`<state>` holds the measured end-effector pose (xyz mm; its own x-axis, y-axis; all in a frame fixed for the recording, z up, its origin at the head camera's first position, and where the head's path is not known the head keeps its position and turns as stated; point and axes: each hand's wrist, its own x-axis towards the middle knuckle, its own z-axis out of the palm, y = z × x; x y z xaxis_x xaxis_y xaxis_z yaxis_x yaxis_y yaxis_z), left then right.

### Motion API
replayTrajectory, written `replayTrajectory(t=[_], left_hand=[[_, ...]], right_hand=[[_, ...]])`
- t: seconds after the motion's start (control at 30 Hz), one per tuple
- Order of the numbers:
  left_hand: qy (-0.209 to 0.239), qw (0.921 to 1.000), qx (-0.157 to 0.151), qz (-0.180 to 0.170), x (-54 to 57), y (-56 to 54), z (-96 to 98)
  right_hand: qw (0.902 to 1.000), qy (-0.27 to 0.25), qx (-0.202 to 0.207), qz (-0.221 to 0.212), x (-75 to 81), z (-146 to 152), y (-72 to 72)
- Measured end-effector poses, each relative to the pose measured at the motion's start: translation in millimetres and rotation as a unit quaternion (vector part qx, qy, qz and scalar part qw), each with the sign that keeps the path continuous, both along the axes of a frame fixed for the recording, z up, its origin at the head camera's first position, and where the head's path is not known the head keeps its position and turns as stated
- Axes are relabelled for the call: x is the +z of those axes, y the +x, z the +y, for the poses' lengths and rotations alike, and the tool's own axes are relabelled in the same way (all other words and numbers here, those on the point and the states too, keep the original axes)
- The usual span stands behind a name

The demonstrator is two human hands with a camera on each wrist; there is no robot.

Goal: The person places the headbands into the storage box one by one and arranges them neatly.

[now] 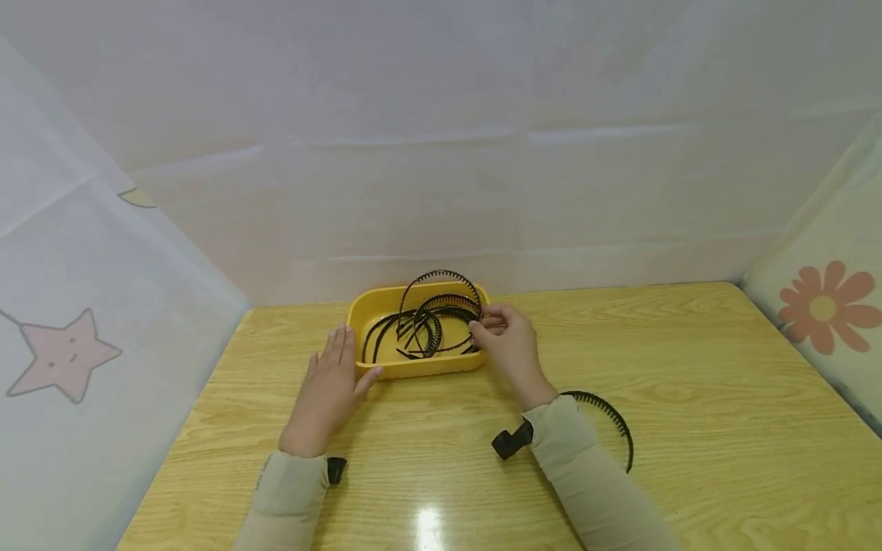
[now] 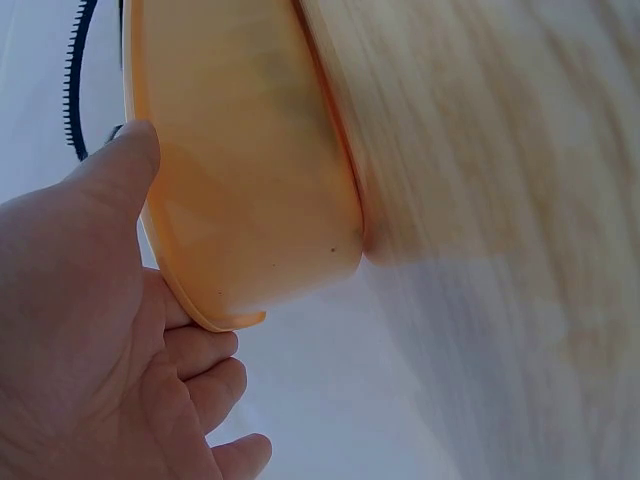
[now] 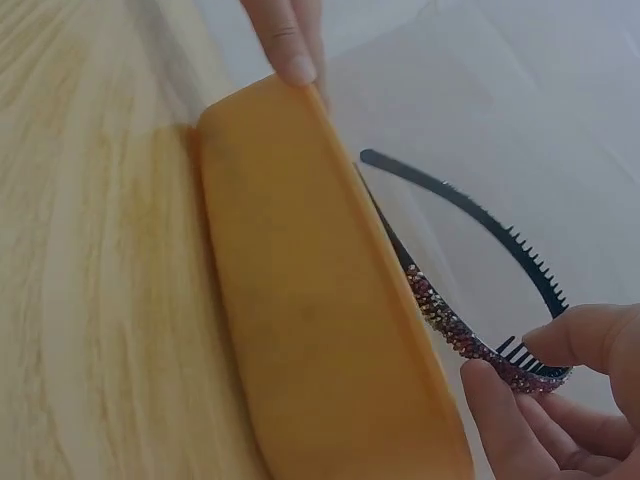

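A yellow plastic basket [image 1: 413,369] stands at the back of the wooden table. Thin black toothed headbands [image 1: 436,329], several of them, lie tangled inside it. At its left end my left hand [image 1: 327,390] rests on the rim, fingers stretched along the side and thumb against the front edge. My right hand [image 1: 510,344] is at the basket's right end. Between thumb and fingers it pinches a headband with small glittering stones [image 3: 450,330] along its outer face. That headband's arch rises above the rim, and its free end points away from the hand.
Another black headband [image 1: 625,428] lies on the table, partly hidden under the right forearm. White sheeting [image 1: 413,214] hangs right behind the basket and along both sides, with a pink star and a red flower printed on it.
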<state>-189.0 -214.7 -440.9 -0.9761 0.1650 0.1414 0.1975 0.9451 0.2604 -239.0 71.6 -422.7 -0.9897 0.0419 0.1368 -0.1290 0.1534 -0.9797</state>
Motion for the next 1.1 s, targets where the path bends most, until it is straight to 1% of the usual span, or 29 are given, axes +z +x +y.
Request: replayTrajectory(t=[0.13, 0.3, 0.47, 0.57, 0.73, 0.9, 1.1], left_hand=[[-0.001, 1.0, 0.001, 0.003, 0.3, 1.9, -1.9], [0.001, 1.0, 0.002, 0.007, 0.5, 2.9, -2.4], [0.001, 1.0, 0.001, 0.0, -0.7, 1.5, 0.2], [0.003, 1.0, 0.0, 0.002, -1.4, 0.6, 1.6], [-0.002, 1.0, 0.003, 0.006, -0.9, 0.3, 1.2], [-0.001, 1.0, 0.002, 0.004, -0.1, 0.0, 0.8], [0.0, 1.0, 0.001, -0.002, 0.1, -0.3, 0.1]], right_hand=[[0.999, 0.042, -0.002, 0.017, -4.2, -5.6, 2.7], [0.9965, 0.076, -0.002, 0.036, -5.2, -8.9, 4.3], [0.9929, 0.109, -0.005, 0.048, -4.2, -8.3, 6.5], [0.9912, 0.122, -0.007, 0.051, -4.3, -7.5, 6.2], [0.9905, 0.129, 0.0, 0.049, -3.1, -8.4, 4.7], [0.988, 0.149, 0.016, 0.036, -2.5, -7.8, 3.3], [0.98, 0.187, 0.058, 0.032, 1.9, -5.7, 4.6]])
